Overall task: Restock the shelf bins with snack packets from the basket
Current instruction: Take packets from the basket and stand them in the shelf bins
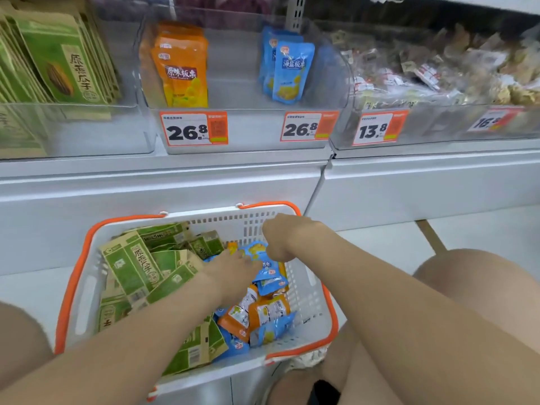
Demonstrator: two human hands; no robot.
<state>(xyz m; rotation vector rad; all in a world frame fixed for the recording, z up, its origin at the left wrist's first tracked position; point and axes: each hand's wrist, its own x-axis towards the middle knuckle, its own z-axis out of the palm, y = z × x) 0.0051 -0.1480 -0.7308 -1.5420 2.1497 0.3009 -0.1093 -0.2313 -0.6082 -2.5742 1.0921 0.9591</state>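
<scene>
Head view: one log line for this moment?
stage: both hands in basket | left hand: on blue packets | right hand: curled above them, hold unclear | shelf bin: part-filled

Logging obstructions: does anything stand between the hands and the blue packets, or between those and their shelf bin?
Nothing visible. Left hand and right hand are at the blue packets in the basket; above, only the clear front wall of the shelf bin rises.
</scene>
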